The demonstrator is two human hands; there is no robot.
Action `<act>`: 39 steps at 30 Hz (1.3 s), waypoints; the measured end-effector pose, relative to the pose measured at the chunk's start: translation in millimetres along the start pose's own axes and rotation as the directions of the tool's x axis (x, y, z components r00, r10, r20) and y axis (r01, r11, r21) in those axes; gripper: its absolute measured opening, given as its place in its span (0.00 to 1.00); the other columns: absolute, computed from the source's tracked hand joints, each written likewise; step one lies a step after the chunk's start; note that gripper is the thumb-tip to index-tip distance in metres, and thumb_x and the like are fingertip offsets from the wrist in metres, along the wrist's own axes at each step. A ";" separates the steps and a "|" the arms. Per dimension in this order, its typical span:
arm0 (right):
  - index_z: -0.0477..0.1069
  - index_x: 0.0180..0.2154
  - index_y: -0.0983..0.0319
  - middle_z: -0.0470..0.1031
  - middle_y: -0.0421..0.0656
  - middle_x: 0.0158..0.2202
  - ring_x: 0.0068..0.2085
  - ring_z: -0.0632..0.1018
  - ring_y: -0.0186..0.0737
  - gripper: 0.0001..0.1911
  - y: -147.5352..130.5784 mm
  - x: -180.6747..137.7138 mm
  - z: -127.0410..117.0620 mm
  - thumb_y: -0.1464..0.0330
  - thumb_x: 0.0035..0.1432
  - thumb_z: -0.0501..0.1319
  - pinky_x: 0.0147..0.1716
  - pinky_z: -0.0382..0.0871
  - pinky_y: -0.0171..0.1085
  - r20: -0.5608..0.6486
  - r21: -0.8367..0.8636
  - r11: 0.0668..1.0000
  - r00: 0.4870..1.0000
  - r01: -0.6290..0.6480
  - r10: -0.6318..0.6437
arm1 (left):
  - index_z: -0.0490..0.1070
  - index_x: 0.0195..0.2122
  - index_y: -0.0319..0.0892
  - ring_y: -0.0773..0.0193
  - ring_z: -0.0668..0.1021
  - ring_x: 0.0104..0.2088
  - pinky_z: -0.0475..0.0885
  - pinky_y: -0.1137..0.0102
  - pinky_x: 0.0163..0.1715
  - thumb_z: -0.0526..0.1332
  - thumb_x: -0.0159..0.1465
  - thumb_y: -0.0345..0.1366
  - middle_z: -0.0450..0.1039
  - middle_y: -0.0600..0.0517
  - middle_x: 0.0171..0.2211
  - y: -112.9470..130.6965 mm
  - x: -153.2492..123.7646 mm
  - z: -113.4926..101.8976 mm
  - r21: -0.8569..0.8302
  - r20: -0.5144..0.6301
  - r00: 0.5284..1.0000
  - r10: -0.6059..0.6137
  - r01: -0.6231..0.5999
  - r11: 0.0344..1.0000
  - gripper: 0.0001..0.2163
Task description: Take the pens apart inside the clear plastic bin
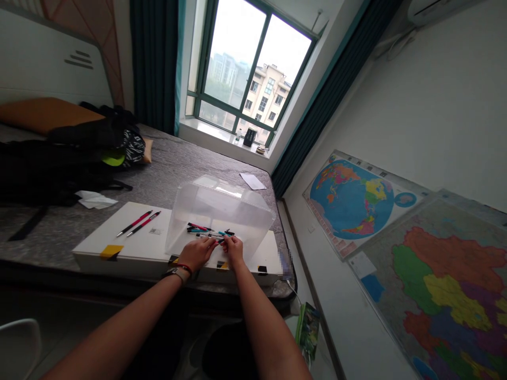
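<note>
My left hand (197,254) and my right hand (233,248) meet at the mouth of a translucent plastic bin (253,216) lying on its side. The fingers of both hands are pinched round small, slim pen parts between them, with a dark teal piece (221,241) showing; fingers hide most of it. Just behind the hands, inside the bin, lies a small pile of pen parts (198,228) in red, black and teal. Two red-and-black pens (138,224) lie side by side to the left, apart from both hands.
Under the bin is a white box (95,235) with yellow-and-black tape, set at the edge of a grey mattress (158,158). A crumpled tissue (95,199), dark clothes (35,163) and a white paper (253,181) lie on it. A wall with maps (352,198) rises at right.
</note>
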State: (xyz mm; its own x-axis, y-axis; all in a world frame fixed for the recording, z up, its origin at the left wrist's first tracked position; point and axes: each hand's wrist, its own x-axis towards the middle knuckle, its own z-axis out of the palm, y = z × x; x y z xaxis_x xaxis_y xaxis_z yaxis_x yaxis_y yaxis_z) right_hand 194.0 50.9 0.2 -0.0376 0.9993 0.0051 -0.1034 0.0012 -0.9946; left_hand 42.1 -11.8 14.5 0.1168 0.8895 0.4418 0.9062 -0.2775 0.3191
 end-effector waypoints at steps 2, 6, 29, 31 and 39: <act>0.68 0.21 0.62 0.73 0.38 0.19 0.19 0.65 0.31 0.17 -0.3 -0.6 0.4 0.56 0.50 0.64 0.19 0.58 0.31 -0.005 -0.010 1.000 1.000 -0.002 0.002 | 0.73 0.40 0.46 0.61 0.75 0.35 0.65 0.69 0.35 0.44 0.71 0.47 0.75 0.48 0.36 0.3 -0.1 -0.1 -0.011 -0.010 1.000 -0.005 0.005 1.000 0.19; 0.69 0.21 0.62 0.72 0.38 0.19 0.19 0.65 0.31 0.17 0.8 -0.2 0.2 0.56 0.50 0.63 0.19 0.57 0.31 0.005 -0.028 1.000 1.000 -0.007 0.007 | 0.73 0.39 0.45 0.61 0.75 0.37 0.66 0.68 0.38 0.44 0.71 0.45 0.76 0.47 0.35 -1.2 -0.7 3.5 -0.025 -0.020 1.000 -0.018 0.017 1.000 0.19; 0.74 0.34 0.63 0.76 0.39 0.22 0.19 0.67 0.31 0.13 8.3 7.3 -4.0 0.60 0.50 0.63 0.19 0.59 0.30 0.004 0.130 0.991 1.000 -0.011 0.011 | 0.72 0.43 0.45 0.58 0.75 0.42 0.67 0.65 0.43 0.48 0.70 0.40 0.75 0.46 0.40 0.2 1.0 0.4 -0.018 -0.064 0.998 0.014 -0.015 1.000 0.14; 0.73 0.35 0.63 0.76 0.40 0.22 0.19 0.68 0.31 0.13 8.6 7.7 -4.6 0.61 0.50 0.63 0.19 0.58 0.30 0.001 0.161 0.987 1.000 -0.022 0.022 | 0.72 0.42 0.45 0.58 0.75 0.41 0.67 0.66 0.43 0.48 0.69 0.39 0.74 0.47 0.39 0.9 1.3 -0.4 -0.003 -0.059 0.998 0.005 -0.005 1.000 0.13; 0.65 0.38 0.60 0.76 0.40 0.22 0.19 0.70 0.32 0.13 8.9 9.9 -4.6 0.59 0.54 0.60 0.19 0.59 0.29 -0.105 0.311 0.949 0.991 -0.050 0.086 | 0.70 0.42 0.45 0.59 0.76 0.37 0.67 0.67 0.38 0.48 0.69 0.39 0.76 0.48 0.38 2.9 1.1 -0.9 0.025 -0.063 0.996 -0.065 0.067 0.997 0.13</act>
State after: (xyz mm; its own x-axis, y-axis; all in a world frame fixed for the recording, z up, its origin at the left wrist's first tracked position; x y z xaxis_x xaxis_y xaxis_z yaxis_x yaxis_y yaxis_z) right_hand 197.2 61.0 -9.1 0.0581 0.9941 -0.0917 -0.4058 -0.0604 -0.9120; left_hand 44.5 -12.0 16.6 0.0318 0.8813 0.4716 0.9219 -0.2081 0.3268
